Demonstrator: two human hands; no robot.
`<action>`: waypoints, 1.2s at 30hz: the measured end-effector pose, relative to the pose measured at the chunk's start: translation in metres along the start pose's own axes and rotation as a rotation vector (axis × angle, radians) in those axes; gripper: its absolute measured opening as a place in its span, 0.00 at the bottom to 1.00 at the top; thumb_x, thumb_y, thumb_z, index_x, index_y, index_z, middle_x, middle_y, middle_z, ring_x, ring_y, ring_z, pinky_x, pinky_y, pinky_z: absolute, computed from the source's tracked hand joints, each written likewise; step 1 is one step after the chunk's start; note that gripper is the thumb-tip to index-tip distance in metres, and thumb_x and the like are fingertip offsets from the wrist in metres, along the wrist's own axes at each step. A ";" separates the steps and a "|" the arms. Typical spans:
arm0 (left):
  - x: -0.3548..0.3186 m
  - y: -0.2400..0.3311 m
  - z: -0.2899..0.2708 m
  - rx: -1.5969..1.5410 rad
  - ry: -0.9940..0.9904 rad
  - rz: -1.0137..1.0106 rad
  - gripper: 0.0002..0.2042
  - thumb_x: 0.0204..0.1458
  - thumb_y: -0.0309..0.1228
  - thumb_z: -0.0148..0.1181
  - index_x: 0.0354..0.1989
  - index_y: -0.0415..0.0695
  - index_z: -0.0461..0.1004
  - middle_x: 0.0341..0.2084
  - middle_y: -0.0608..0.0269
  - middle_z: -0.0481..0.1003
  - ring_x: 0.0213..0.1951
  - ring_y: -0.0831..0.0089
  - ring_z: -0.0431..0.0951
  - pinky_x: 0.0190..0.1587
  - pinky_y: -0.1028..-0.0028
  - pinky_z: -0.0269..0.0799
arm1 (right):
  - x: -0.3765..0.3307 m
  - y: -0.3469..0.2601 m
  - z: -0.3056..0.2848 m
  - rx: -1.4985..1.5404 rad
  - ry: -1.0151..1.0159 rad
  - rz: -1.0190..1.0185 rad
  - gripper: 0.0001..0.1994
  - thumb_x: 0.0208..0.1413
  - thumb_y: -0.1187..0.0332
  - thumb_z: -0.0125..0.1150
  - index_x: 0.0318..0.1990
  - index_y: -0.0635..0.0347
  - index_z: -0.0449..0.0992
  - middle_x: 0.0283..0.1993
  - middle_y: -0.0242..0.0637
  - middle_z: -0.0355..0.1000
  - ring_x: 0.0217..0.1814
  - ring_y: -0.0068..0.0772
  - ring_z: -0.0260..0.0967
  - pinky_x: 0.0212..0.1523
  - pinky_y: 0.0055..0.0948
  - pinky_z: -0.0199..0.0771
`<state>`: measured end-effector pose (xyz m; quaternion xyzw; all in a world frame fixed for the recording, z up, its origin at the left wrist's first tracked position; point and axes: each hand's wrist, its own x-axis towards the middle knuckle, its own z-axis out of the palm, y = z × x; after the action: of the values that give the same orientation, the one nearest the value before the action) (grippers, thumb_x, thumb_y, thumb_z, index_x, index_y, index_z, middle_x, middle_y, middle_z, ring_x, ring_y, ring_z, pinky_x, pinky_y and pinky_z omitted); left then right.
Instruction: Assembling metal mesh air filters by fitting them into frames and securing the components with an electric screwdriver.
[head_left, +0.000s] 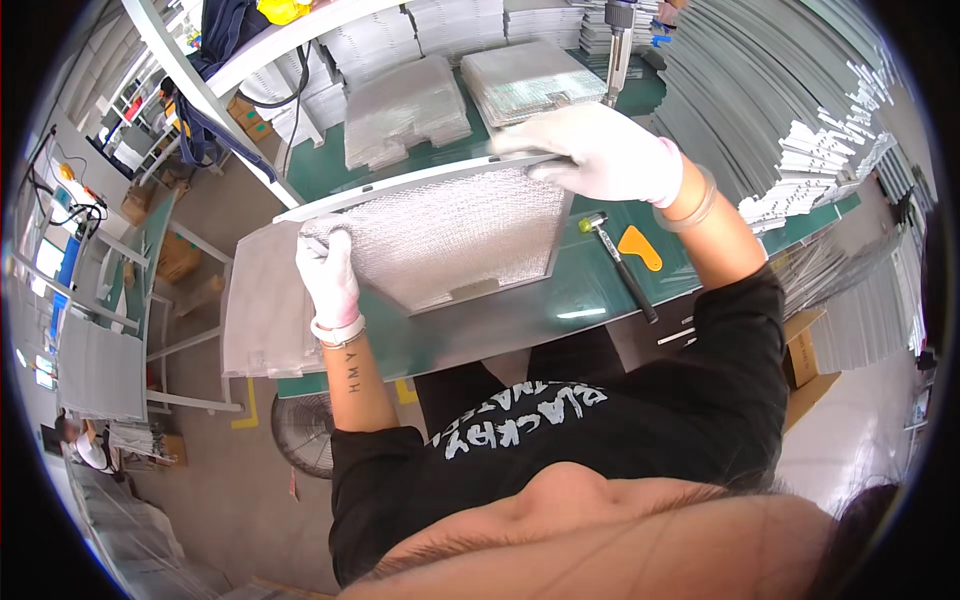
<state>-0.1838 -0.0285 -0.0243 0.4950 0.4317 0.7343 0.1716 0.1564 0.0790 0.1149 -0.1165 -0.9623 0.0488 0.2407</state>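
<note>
The table [590, 290] spans the work area in front of you. A large pile of strips [740, 80] stands at its far right. The left stack [262, 310] of mesh sheets lies beyond the left end of your panel, at the near edge of the table. Two far stacks, one left [405, 110] and one right [525, 75], lie beyond the panel.

The panel [460, 240] is in both your hands over the middle of the table, tilted, with its mesh face toward you and its rail [415, 180] uppermost. Whether its lower edge touches the table cannot be told. Support both ends of the rail evenly so that the panel does not twist. Press on the rail rather than on the mesh, which probably dents easily.

Your right hand [620, 160] is clamped on the right end of the rail: thumb on the near face, fingers over the far side. Your left hand [332, 272] is clamped on the left end, thumb up against the near face, fingers curled at the edge. Neither hand has a visible gap from the panel.

To the right lie the mallet [624, 272] and, just beside it, the yellow scraper [640, 248].
</note>
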 end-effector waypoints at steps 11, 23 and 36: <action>-0.004 0.054 0.002 0.122 -0.160 -0.080 0.08 0.50 0.19 0.64 0.40 0.35 0.77 0.33 0.67 0.76 0.34 0.82 0.73 0.38 0.80 0.68 | 0.048 -0.023 0.022 0.156 -0.091 -0.121 0.26 0.49 0.79 0.56 0.59 0.57 0.73 0.48 0.46 0.75 0.49 0.52 0.73 0.51 0.40 0.75; -0.011 0.035 0.034 -0.176 0.287 0.307 0.30 0.41 0.15 0.71 0.55 0.40 0.65 0.44 0.60 0.72 0.41 0.74 0.74 0.47 0.75 0.72 | 0.075 -0.035 0.030 0.194 -0.257 -0.073 0.25 0.48 0.79 0.57 0.58 0.59 0.73 0.44 0.46 0.75 0.47 0.48 0.75 0.49 0.36 0.75; -0.003 0.011 0.042 -0.015 0.438 0.359 0.23 0.48 0.18 0.70 0.53 0.34 0.71 0.43 0.60 0.77 0.41 0.79 0.74 0.46 0.78 0.72 | 0.086 -0.025 0.037 0.196 -0.127 -0.203 0.29 0.50 0.81 0.56 0.62 0.55 0.71 0.35 0.44 0.66 0.38 0.46 0.67 0.43 0.38 0.69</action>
<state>-0.1438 -0.0172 -0.0112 0.3920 0.3584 0.8455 -0.0550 0.0598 0.0752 0.1248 0.0088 -0.9730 0.1252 0.1935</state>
